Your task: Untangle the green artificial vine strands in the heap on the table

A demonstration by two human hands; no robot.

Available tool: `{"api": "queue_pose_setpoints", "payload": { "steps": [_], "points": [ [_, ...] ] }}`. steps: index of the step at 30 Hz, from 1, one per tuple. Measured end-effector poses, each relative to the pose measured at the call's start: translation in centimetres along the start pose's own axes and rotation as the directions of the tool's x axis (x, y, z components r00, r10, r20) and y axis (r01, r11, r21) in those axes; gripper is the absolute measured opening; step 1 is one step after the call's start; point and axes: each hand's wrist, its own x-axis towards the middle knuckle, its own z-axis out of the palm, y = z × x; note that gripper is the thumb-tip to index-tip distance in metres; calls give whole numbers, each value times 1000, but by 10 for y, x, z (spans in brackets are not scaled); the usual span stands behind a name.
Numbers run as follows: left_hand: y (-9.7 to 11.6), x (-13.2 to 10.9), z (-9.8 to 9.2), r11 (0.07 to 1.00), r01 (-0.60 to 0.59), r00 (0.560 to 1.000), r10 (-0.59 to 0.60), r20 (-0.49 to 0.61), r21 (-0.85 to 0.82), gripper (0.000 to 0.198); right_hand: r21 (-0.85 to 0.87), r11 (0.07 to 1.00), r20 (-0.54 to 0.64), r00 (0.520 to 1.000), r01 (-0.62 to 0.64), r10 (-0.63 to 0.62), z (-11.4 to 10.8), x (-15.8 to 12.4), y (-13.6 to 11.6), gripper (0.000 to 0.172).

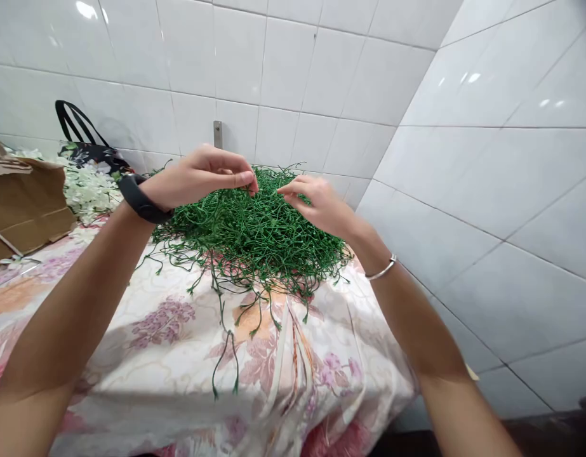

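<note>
A thick heap of green artificial flower stems lies on the table against the wall, its thin ends spreading towards me. My left hand, with a black band at the wrist, is over the heap's left part. Thumb and fingers pinch together, and a thin green stem appears to hang below them; the grip point itself is partly hidden. My right hand is above the heap's right side, a short way from the left fingertips. Its thumb and index finger are slightly apart, with nothing visible between them.
A floral cloth covers the table and drapes over its front edge. On the left stand a brown cardboard box, white artificial flowers and a dark floral bag. White tiled walls bound the back and right.
</note>
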Motion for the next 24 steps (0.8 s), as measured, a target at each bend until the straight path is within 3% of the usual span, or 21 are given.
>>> {"api": "queue_pose_setpoints", "payload": {
  "steps": [2, 6, 10, 14, 17, 24],
  "points": [
    [-2, -1, -5, 1000, 12, 1000, -12, 23, -14, 20, -55, 998, 28, 999, 20, -19, 8, 1, 8, 20],
    [-4, 0, -3, 999, -1, 999, 3, 55, -37, 19, 50, 998, -36, 999, 35, -33, 10, 2, 4, 20],
    [0, 2, 6, 997, -83, 995, 82, -51, -5, 22, 184, 982, -130, 992, 29, -5, -4, 1, -22, 27],
    [7, 2, 12, 987, -163, 973, 159, -169, -9, 22, 78, 995, -203, 978, 66, -49, -5, -3, -49, 20],
    [15, 0, 13, 982, -189, 969, 185, -166, -9, 20, -43, 998, -312, 948, 50, -61, 3, -7, -60, 16],
    [28, -4, 14, 972, -236, 961, 231, -154, -12, 24, -35, 999, -484, 875, -7, -11, 10, -11, -68, 16]
  ]
}}
